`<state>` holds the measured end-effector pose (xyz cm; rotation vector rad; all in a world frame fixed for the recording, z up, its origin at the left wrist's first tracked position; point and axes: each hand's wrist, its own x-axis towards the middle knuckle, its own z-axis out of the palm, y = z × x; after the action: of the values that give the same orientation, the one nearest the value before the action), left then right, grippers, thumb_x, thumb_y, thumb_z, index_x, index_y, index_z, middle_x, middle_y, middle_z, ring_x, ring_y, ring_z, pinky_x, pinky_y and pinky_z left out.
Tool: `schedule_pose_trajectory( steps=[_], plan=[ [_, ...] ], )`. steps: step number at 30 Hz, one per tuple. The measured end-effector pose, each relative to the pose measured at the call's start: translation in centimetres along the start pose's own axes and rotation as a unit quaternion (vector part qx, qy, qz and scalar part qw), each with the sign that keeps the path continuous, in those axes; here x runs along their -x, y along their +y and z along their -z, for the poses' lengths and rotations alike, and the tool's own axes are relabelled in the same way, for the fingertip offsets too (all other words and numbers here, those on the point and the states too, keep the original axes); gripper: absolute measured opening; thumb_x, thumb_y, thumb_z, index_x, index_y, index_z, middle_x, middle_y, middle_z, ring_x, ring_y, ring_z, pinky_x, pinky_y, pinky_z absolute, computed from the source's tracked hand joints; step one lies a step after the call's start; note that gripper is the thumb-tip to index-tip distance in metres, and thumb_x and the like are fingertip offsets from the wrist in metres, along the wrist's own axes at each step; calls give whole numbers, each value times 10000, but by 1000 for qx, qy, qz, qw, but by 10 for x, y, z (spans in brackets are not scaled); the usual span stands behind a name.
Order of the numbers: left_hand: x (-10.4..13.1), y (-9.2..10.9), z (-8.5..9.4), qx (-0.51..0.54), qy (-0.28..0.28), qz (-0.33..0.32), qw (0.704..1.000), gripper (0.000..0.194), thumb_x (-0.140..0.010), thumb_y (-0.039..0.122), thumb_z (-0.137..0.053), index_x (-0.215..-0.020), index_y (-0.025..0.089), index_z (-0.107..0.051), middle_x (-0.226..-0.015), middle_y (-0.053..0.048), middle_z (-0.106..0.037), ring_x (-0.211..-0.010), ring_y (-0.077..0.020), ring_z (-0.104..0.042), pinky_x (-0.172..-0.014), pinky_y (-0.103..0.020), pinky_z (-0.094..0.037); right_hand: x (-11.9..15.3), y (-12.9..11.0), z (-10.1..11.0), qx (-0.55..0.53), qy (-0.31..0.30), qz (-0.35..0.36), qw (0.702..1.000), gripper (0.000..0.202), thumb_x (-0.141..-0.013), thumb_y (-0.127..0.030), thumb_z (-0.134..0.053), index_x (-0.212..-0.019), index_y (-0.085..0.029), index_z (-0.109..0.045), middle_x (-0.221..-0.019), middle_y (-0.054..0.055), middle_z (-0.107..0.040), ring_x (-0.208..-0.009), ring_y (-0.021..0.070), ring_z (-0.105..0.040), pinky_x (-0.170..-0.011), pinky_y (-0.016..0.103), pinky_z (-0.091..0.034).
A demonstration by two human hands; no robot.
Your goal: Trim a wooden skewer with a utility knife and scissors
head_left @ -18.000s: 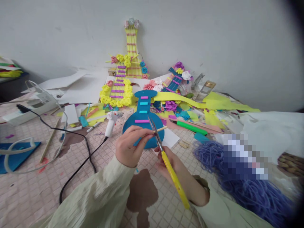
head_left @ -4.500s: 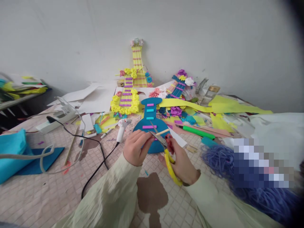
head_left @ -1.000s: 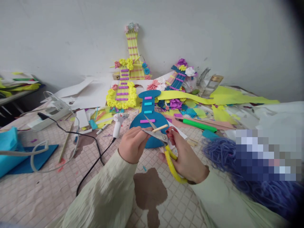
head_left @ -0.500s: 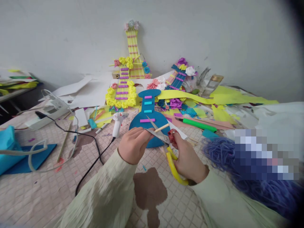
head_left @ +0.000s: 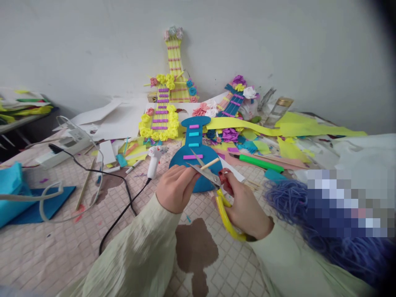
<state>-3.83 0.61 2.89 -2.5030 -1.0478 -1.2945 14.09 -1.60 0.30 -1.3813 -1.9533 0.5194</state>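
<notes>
My right hand (head_left: 246, 206) is closed around yellow-handled scissors (head_left: 225, 216), whose blades are spread and point up and to the left. A thin pale wooden stick (head_left: 210, 163) lies between the blades. My left hand (head_left: 176, 185) is closed, its fingertips at the lower blade and the near end of the stick; the rest of the stick is hidden by the hand. Just beyond both hands lies a blue guitar-shaped cutout (head_left: 177, 158) with purple and light blue strips across its neck and body.
A white glue gun (head_left: 152, 163) stands to the left, its black cord trailing forward. Decorated guitars (head_left: 160, 111) lean at the back. Purple-blue yarn (head_left: 284, 200), a green cutter (head_left: 261, 163) and yellow paper (head_left: 312, 126) are at right; a power strip (head_left: 68, 148) lies left.
The stick's visible end has dropped slightly and less of it shows beyond the blades. The hands have barely moved; the whole view has shifted a little.
</notes>
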Motion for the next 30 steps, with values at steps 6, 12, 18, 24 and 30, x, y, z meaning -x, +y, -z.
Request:
schedule_pose_trajectory(
  steps=[6, 12, 18, 24, 30],
  plan=[
    [1, -4, -2, 6, 16, -37, 999, 149, -853, 158, -389, -924, 155, -520, -643, -45, -590, -576, -172, -549, -518, -299, -460, 1, 0, 1, -4, 11, 14, 1000, 466, -662, -284, -593, -1072, -190, -394, -996, 104, -549, -934, 259, -536, -779, 390, -456],
    [-1, -4, -3, 16, 9, -43, 999, 128, -859, 155, -377, -855, 166, -505, -626, -42, -595, -555, -171, -568, -492, -289, -464, 2, -1, 1, -21, 6, 16, 1000, 480, -666, -283, -599, -1086, -188, -389, -1005, 100, -542, -933, 244, -534, -781, 378, -454],
    [-3, -3, -2, 19, -4, -47, 999, 172, -872, 183, -350, -803, 159, -505, -568, -20, -557, -515, -152, -543, -464, -264, -453, 2, 3, -1, -8, -4, 22, 1000, 468, -674, -270, -577, -1086, -172, -378, -991, 111, -539, -919, 248, -530, -769, 383, -449],
    [-3, -2, 0, 41, -10, -40, 998, 183, -869, 169, -349, -753, 177, -490, -525, 7, -475, -467, -124, -466, -426, -235, -415, 2, 0, 4, 4, -15, 12, 1000, 331, -645, -280, -576, -930, -189, -434, -809, 59, -549, -722, 194, -544, -623, 305, -453],
    [-4, -2, 2, 31, -7, -43, 999, 189, -868, 160, -345, -733, 186, -475, -531, 12, -442, -464, -121, -460, -435, -254, -408, 3, -6, 8, 11, -28, 3, 1000, 356, -614, -270, -585, -924, -185, -430, -724, 24, -529, -611, 156, -511, -545, 267, -417]
  ],
)
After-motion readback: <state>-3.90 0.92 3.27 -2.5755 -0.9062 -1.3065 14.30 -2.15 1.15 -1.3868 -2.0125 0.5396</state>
